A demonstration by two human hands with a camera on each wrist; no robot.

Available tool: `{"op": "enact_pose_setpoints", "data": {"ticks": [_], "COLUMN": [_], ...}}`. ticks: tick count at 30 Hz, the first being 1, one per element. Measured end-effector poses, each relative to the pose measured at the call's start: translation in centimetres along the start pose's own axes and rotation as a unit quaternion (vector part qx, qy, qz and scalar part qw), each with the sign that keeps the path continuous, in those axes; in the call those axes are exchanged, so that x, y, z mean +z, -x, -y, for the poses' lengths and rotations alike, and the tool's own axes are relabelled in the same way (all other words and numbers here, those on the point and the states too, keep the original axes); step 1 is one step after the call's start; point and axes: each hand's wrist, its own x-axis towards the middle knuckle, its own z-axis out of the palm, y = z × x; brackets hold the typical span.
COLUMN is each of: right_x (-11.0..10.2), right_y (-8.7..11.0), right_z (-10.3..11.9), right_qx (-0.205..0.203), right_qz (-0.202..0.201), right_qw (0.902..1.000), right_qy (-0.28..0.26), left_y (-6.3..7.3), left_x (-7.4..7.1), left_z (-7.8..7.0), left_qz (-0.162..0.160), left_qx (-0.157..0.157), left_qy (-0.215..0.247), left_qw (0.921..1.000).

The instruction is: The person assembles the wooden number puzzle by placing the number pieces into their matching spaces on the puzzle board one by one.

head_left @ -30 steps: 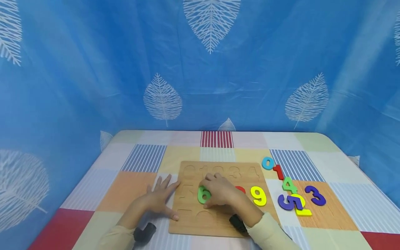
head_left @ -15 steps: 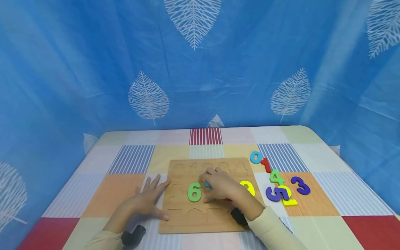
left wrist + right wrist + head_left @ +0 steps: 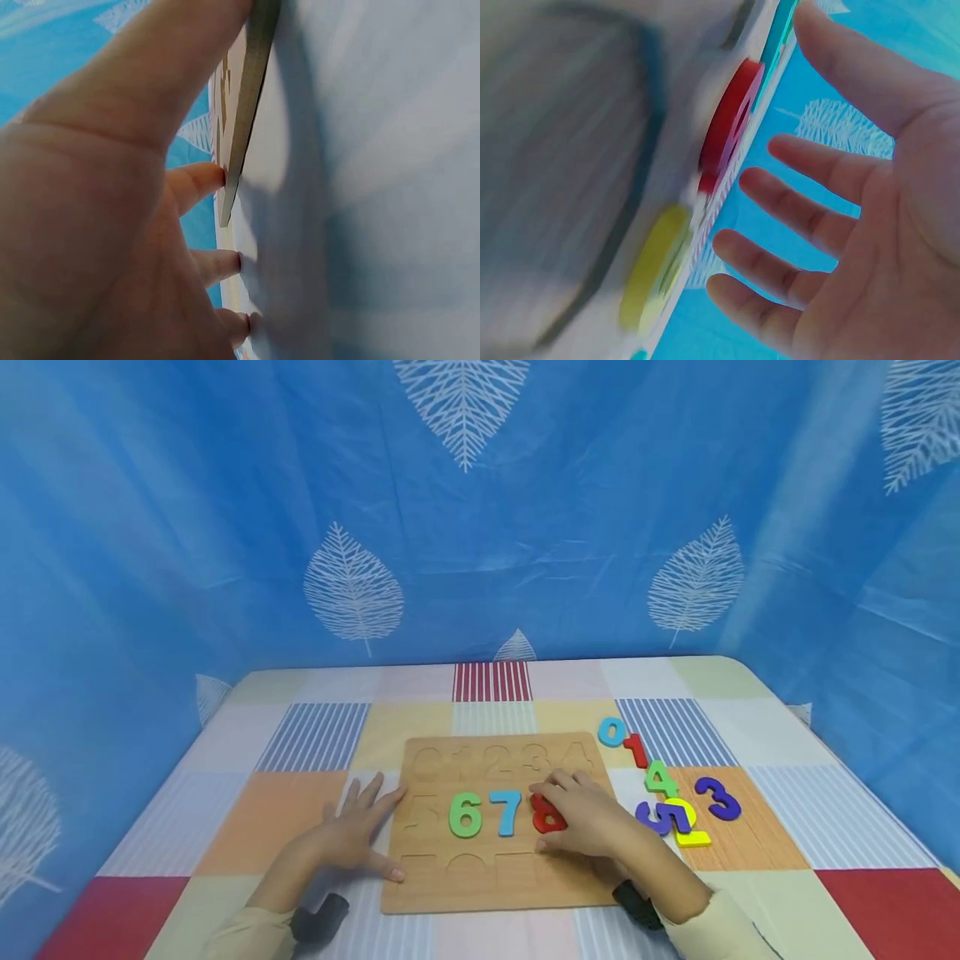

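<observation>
My left hand (image 3: 350, 842) lies spread at the left edge of a wooden number board (image 3: 450, 893); thumb and index finger touch that edge, as the left wrist view shows too. Over the board's middle row, my right hand (image 3: 588, 818) hovers at a red number 8 (image 3: 546, 816) and partly covers it. Seen from the right wrist, its fingers (image 3: 787, 202) are parted and loosely bent, apart from the red 8 (image 3: 727, 124). A yellow number 9 (image 3: 656, 274) sits beyond the 8, hidden in the head view. A green 6 (image 3: 465, 815) and blue 7 (image 3: 506, 812) stand in the same row.
Right of the board lie a blue 0 (image 3: 611, 732), a red 1 (image 3: 636, 750), a green 4 (image 3: 661, 778) and a purple 3 (image 3: 718, 798). A purple 5 (image 3: 678, 817) overlaps a yellow 2 (image 3: 692, 839). A blue curtain (image 3: 585, 527) hangs behind the table.
My right hand has moved rightward along the row from the green 6, past the blue 7, to the red 8. The 7 is uncovered. My left hand stays at the board; the head view has shifted.
</observation>
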Motion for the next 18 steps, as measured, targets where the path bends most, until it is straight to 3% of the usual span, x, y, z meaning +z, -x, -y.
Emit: {"op": "enact_pose_setpoints", "data": {"ticks": [6, 12, 18], "right_x": [-0.3, -1.0, -2.0], "right_y": [2.2, 4.4, 5.7], "right_z": [-2.0, -4.7, -6.9], "right_qx": [0.051, 0.095, 0.178], "right_qz": [-0.029, -0.057, -0.033], "right_qw": [0.9975, 0.9879, 0.9722], "right_qy": [0.04, 0.108, 0.148], "left_y": [0.1, 0.2, 0.1], "left_x": [0.0, 0.0, 0.0], "left_z": [0.1, 0.0, -0.1], "left_qz": [0.005, 0.006, 0.005], "left_qx": [0.001, -0.002, 0.0], "left_qy": [0.003, 0.005, 0.006], "left_qw": [1.0, 1.0, 1.0]}}
